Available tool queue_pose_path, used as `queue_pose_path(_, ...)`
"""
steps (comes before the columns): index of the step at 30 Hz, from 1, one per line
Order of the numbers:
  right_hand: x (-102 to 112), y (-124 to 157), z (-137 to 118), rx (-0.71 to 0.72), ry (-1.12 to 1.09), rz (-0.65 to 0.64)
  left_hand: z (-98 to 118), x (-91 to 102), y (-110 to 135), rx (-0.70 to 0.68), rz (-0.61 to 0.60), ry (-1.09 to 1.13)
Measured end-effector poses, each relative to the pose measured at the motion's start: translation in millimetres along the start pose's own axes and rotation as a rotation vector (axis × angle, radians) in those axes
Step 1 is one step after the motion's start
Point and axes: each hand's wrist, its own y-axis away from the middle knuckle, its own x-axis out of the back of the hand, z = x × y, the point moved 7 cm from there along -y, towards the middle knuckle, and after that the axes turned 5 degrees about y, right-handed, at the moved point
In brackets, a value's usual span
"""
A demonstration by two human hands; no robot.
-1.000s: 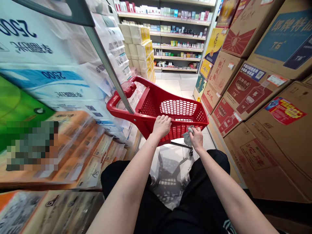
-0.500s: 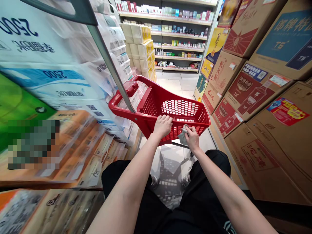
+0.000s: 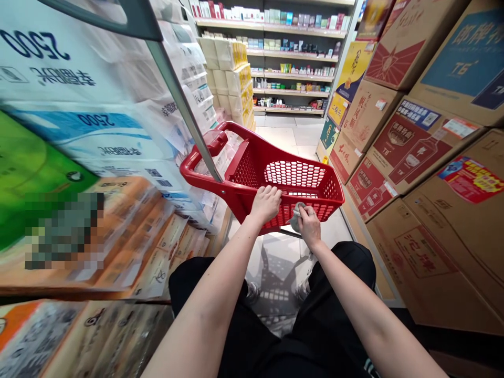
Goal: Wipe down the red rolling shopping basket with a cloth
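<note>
A red plastic shopping basket (image 3: pixel 291 173) on wheels stands tilted in the aisle in front of me. My left hand (image 3: pixel 265 203) grips its near rim, fingers curled over the edge. My right hand (image 3: pixel 309 227) is closed on a small grey cloth (image 3: pixel 296 216) and presses it against the basket's near outer wall, just right of my left hand. The basket's handle (image 3: pixel 197 160) points toward the left shelf. My legs in black trousers are below.
Packs of tissue paper (image 3: pixel 98 136) fill the shelf on the left, behind a grey metal bar (image 3: pixel 185 110). Stacked cardboard boxes (image 3: pixel 425 157) line the right side. The tiled aisle floor (image 3: pixel 287 136) runs to shelves of small goods (image 3: pixel 283 58) at the back.
My right hand with the cloth has slid left along the basket's near wall, toward my left hand. The left hand keeps its grip on the rim.
</note>
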Motion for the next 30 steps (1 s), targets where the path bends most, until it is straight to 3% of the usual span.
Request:
queue_pose_path(6,-1,-4,-1,-0.038,0.144,-0.038,-2,-2.1,-2,-0.006,-0.027,0.01)
queue_pose_path(11,5,-13,1,0.0,0.202,-0.063,-7,2.5,-5,-0.095,-0.074,0.021)
queue_pose_path(16,10,-16,5,-0.018,0.192,-0.045,-32,24.2,-2,0.005,0.081,-0.007)
queue_pose_path(22,-8,-11,-11,0.062,0.135,-0.08,-39,24.2,2,0.04,0.075,-0.029)
queue_pose_path(30,-25,-20,-16,-0.046,0.117,-0.078,-38,22.2,-1,0.045,0.059,-0.023)
